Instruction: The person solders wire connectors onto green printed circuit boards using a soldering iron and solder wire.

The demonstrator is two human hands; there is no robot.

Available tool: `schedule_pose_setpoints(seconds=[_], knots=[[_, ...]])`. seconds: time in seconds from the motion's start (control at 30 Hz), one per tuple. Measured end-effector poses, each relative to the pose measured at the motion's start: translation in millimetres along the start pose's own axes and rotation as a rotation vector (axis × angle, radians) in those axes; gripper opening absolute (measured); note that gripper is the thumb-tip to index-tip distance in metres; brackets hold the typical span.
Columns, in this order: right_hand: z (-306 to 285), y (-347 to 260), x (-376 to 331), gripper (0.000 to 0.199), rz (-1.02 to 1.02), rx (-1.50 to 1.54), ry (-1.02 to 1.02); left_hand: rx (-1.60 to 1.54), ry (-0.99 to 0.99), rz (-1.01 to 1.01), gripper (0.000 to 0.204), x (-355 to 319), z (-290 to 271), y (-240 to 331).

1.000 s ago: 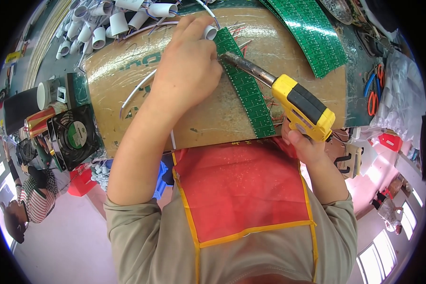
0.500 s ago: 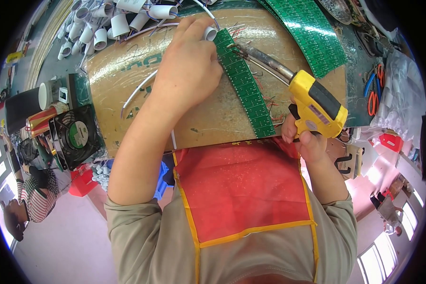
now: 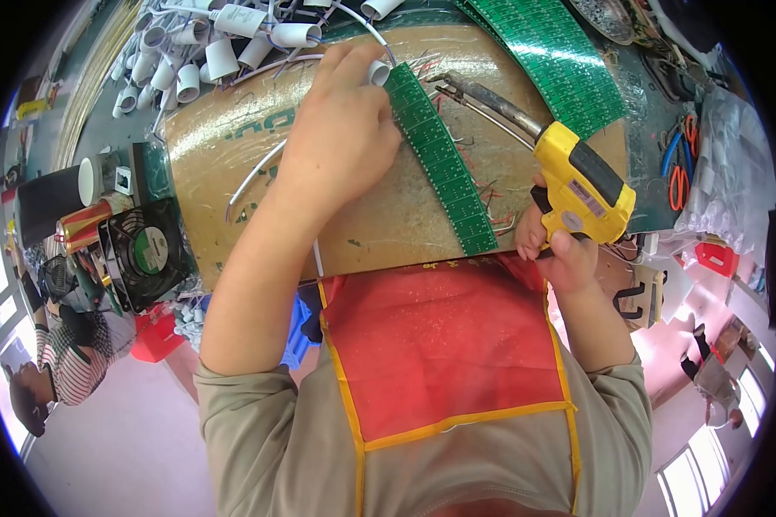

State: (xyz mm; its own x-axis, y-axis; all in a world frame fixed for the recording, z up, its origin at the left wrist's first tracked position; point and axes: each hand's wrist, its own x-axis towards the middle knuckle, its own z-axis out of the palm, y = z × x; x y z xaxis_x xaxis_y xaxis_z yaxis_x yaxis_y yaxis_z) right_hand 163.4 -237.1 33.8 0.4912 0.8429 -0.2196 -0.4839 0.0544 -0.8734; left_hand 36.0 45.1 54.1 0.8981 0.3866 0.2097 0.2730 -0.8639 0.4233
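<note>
My left hand is closed at the far end of a long green circuit board strip, its fingers around a white plastic tube with a white cable. Most of the grip is hidden under the hand. In my right hand is a yellow soldering gun, held by its handle with the metal barrel pointing far left. Its bent tip hangs right of the strip's far end, apart from it. Thin red and white wire ends stick out along the strip's right side.
Brown cardboard covers the work surface. White tubes with cables are piled at the far left. More green boards lie far right, near orange-and-blue-handled tools. A black fan stands left. Other people are in the background.
The soldering gun's tip has moved right, off the far end of the circuit board strip. My left hand has shifted slightly, still holding the tube.
</note>
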Motion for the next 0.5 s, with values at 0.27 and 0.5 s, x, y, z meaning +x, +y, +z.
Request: schedule_pose_setpoints(seconds=[0.27, 0.5], knots=[[-1, 3, -1, 0.087, -0.035, 0.005, 0.009, 0.010, -0.010, -0.006, 0.010, -1, -1, 3], [-2, 6, -2, 0.087, -0.054, 0.012, 0.008, 0.015, 0.127, 0.045, 0.019, -13, -2, -1]])
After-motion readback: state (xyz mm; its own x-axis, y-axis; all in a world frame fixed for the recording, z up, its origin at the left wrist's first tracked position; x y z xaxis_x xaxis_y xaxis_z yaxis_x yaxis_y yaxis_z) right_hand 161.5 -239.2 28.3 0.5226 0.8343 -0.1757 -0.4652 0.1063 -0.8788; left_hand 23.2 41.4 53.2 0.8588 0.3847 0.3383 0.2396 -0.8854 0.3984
